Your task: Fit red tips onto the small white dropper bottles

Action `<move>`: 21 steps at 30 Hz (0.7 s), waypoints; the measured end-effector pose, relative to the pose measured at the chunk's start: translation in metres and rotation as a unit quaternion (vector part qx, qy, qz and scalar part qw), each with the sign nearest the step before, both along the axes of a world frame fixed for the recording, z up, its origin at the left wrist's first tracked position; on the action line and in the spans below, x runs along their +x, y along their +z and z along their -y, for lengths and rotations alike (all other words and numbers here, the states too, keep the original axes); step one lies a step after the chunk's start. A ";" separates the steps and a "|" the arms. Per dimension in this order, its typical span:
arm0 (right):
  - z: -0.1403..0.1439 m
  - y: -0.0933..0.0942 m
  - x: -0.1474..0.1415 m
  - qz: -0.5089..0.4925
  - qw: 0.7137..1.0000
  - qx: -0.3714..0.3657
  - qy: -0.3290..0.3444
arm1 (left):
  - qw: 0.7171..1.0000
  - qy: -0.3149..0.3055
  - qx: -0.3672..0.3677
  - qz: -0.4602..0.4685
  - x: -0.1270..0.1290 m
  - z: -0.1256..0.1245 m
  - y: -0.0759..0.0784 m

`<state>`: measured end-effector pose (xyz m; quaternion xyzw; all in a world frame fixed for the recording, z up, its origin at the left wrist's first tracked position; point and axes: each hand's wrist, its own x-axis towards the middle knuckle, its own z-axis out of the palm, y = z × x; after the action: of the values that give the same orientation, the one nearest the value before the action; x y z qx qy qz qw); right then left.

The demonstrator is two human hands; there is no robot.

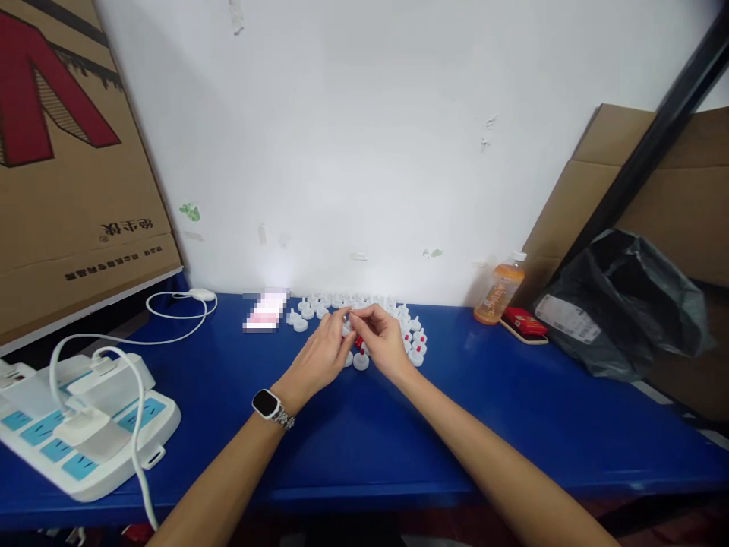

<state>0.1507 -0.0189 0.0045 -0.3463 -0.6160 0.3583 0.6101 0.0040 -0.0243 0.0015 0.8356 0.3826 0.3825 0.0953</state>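
Note:
My left hand (320, 353) is closed around a white nozzle cap (346, 328), partly covered by the fingers. Thumb and fingertips of my right hand (386, 340) pinch together at the top of that cap; whatever they grip is too small and hidden to make out. Small red tips (358, 343) show between the hands, just above the table. Below them stands a white nozzle cap with a red tip (361, 361). Several more red-tipped caps (418, 349) stand to the right of my right hand. Plain white nozzle caps (300, 324) spread behind and left of the hands.
On the blue table (353, 448), a power strip (125, 448) with white cables lies at left. A lit, blurred-out screen (266, 310) is near the wall. At right are an orange drink bottle (500, 290), a red packet (525, 321) on a phone, and a black plastic bag (626, 304).

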 end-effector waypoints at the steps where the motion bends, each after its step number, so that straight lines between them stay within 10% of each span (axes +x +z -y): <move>1: -0.002 0.002 0.006 0.009 1.000 -0.002 0.008 | 1.000 0.003 0.003 0.002 0.001 0.000 0.000; 10: -0.038 0.021 0.096 0.259 0.955 -0.020 -0.142 | 1.000 -0.003 -0.004 -0.025 -0.012 -0.015 0.003; 21: -0.052 0.017 0.090 0.507 0.856 -0.065 -0.074 | 0.992 -0.062 -0.017 -0.105 0.000 -0.013 0.003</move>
<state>0.2403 0.0332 0.0214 -0.5638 -0.7875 0.1263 0.2144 0.0040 -0.0115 0.0048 0.8916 0.3443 0.2792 0.0926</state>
